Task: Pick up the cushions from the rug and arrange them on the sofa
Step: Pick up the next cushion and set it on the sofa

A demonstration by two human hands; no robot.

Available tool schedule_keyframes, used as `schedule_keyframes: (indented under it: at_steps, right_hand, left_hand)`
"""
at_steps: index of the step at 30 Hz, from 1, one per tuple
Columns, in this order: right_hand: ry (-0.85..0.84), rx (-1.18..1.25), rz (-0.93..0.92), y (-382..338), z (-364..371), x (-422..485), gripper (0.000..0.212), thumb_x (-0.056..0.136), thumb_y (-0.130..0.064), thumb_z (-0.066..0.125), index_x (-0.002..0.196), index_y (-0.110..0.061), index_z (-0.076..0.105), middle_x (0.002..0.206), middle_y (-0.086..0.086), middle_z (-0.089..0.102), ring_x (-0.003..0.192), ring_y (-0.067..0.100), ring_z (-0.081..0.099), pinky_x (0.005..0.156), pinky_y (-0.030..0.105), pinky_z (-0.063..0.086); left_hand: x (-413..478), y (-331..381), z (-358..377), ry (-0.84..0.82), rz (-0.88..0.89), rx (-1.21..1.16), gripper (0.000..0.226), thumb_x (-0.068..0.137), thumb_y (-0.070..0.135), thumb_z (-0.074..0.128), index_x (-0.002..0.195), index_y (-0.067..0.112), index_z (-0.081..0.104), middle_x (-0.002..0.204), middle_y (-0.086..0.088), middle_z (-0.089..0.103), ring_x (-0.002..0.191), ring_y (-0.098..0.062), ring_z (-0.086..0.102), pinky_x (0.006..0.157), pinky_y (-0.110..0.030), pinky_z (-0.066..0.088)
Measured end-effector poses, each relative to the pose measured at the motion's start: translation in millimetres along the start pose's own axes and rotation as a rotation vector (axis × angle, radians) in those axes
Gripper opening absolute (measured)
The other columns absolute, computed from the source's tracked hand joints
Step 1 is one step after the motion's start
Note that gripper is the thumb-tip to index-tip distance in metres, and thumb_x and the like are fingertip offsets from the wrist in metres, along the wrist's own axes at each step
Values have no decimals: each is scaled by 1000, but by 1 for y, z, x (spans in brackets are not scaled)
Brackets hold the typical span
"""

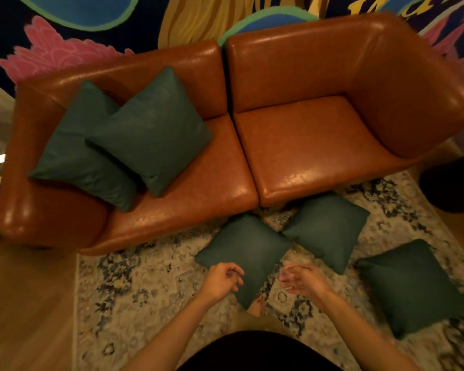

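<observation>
The nearest cushion (245,253) lay flat on the rug (145,285), just before the sofa (306,140) front. It was square, so no long axis was noted. It sat diamond-wise, one corner toward the person and the opposite corner toward the sofa. A second cushion (326,228) lay beside it, corners nearly touching, and a third cushion (410,287) lay further right. Two seated cushions (153,129) leaned overlapping at the sofa's left end; the right seat was bare.

The left hand (224,281) hovered over the nearest cushion's near-left edge and the right hand (303,282), blurred, beside its right corner. Both had loosely curled fingers and held nothing. Contact could not be confirmed.

Judgement: the step in hand was the reach for the nearest cushion. The next move called for gripping opposite edges, lifting, and carrying it to the bare right seat.
</observation>
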State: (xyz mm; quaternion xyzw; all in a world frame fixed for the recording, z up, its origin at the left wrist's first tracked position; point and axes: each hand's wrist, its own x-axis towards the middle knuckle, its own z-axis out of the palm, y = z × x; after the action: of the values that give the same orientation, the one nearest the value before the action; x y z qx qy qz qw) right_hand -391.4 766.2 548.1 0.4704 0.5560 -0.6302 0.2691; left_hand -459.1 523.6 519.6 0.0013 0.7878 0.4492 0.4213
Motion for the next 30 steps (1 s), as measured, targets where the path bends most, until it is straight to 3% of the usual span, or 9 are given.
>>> schedule_keyframes:
  at_steps: [4, 9, 11, 15, 18, 23, 27, 30]
  right_hand:
    - [-27, -60, 29, 32, 16, -15, 14, 91, -7, 52, 97, -5, 65, 80, 16, 73, 63, 25, 69, 61, 28, 53]
    - [-73, -154, 56, 70, 51, -30, 15, 93, -6, 50, 90, -6, 65, 81, 18, 72, 61, 25, 68, 59, 29, 51]
    - [-90, -190, 48, 88, 66, -33, 15, 92, -4, 51, 92, -3, 66, 82, 20, 71, 62, 27, 67, 61, 31, 50]
    - [-117, -204, 47, 110, 85, -36, 14, 89, -1, 54, 96, -1, 66, 86, 24, 68, 60, 26, 65, 62, 32, 50]
    - [-120, -213, 41, 123, 91, -29, 16, 90, -2, 53, 100, 0, 65, 84, 22, 70, 59, 25, 66, 57, 29, 51]
    - [-113, -311, 76, 140, 80, -1, 15, 94, -5, 52, 100, -2, 64, 79, 18, 71, 55, 22, 68, 54, 27, 50]
    - [-114, -357, 94, 144, 63, 43, 12, 94, -9, 54, 99, -6, 64, 90, 21, 71, 61, 23, 67, 56, 27, 52]
    - [-133, -405, 102, 153, 50, 86, 11, 93, -7, 53, 98, -4, 62, 84, 17, 70, 65, 24, 66, 61, 28, 51]
  left_hand:
    - [-30, -49, 3, -29, -60, 30, 33, 86, -4, 47, 76, 23, 64, 63, 5, 67, 51, -5, 60, 60, -25, 50]
    - [-73, -97, 6, 94, -192, -190, 34, 90, -11, 40, 77, 9, 65, 65, -6, 65, 59, -15, 61, 53, -21, 52]
    - [-93, -124, 14, 146, -202, -200, 31, 91, -9, 41, 82, 8, 66, 68, -8, 68, 61, -17, 64, 57, -24, 54]
    - [-123, -165, 34, 107, -220, -187, 37, 91, -5, 41, 79, 18, 67, 70, -3, 70, 64, -16, 66, 62, -29, 54]
    - [-133, -178, 50, 95, -266, -255, 32, 89, -10, 43, 84, 9, 68, 74, -10, 68, 63, -17, 64, 57, -24, 53]
    - [-124, -190, 79, 125, -387, -403, 30, 88, -16, 42, 79, 5, 63, 68, -12, 63, 44, -8, 59, 43, -15, 46]
    - [-84, -213, 106, 105, -455, -457, 26, 87, -15, 43, 82, 2, 62, 73, -13, 62, 55, -17, 57, 39, -13, 41]
    - [-43, -244, 131, 106, -502, -456, 24, 89, -13, 43, 93, -1, 63, 75, -14, 64, 59, -20, 58, 42, -15, 44]
